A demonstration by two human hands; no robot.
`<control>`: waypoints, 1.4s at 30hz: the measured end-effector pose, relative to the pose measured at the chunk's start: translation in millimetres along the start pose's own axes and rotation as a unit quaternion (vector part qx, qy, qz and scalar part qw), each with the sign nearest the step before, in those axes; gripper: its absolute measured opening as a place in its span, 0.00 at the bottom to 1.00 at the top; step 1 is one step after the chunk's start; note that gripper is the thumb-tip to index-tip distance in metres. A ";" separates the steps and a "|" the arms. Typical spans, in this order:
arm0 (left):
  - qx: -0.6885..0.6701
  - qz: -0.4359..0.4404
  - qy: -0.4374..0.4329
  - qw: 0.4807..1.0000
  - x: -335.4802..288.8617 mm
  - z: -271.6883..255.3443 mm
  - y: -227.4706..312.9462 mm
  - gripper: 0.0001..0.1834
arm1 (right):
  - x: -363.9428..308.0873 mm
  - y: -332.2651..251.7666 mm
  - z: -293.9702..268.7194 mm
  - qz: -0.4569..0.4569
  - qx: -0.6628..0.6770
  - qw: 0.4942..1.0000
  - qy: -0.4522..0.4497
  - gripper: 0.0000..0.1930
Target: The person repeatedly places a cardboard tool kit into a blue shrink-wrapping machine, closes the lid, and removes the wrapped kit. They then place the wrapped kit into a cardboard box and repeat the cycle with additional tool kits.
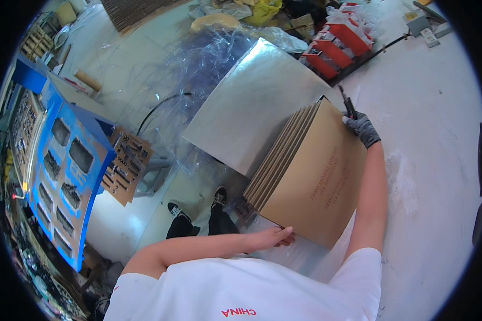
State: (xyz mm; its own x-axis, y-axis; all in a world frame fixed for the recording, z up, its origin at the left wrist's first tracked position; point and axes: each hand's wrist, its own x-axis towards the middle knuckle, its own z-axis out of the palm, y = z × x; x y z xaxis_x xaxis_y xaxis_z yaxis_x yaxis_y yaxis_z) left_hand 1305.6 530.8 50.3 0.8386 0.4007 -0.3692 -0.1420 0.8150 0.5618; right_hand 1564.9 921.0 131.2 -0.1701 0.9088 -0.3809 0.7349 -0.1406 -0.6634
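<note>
A stack of flattened cardboard cartons (321, 187) lies tilted in front of me, its several brown layers fanned along the left side. My left hand (270, 238), bare, is at the near edge of the cartons, thumb and fingers closed about that edge. At the far right corner is my right hand (363, 130) in a grey glove. It is closed around a slim black tool (349, 106) whose end points away from me; its exact kind is unclear. The right palm lies against the cartons' edge.
Behind the cartons is a large silvery flat panel (257, 96), with crumpled clear plastic film (198, 59) beside it. A blue frame with dark openings (72, 166) and a board of small metal parts (126, 166) stand at left. Red boxes (340, 43) sit at far right.
</note>
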 end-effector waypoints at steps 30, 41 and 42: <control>0.352 0.835 0.103 0.411 -619.8 193.4 -205.4 0.16 | -441.9 -247.4 711.6 -0.222 0.219 0.909 -0.276 0.17; 0.323 0.799 0.125 0.491 -803.7 201.5 -354.7 0.12 | -540.3 -451.2 957.2 -0.304 0.288 0.846 -0.331 0.09; 0.328 0.775 0.147 0.520 -821.0 180.6 -361.2 0.10 | -529.6 -458.3 970.4 -0.304 0.266 0.867 -0.292 0.07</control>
State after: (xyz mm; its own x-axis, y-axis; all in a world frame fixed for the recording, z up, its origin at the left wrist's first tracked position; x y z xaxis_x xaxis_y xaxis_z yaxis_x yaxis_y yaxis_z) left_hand 763.5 -168.1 284.2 -0.1463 0.4888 0.8600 -0.2364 -0.8615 0.4494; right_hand 681.2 123.0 12.0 -0.8379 0.5456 -0.0144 0.0122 -0.0077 -0.9999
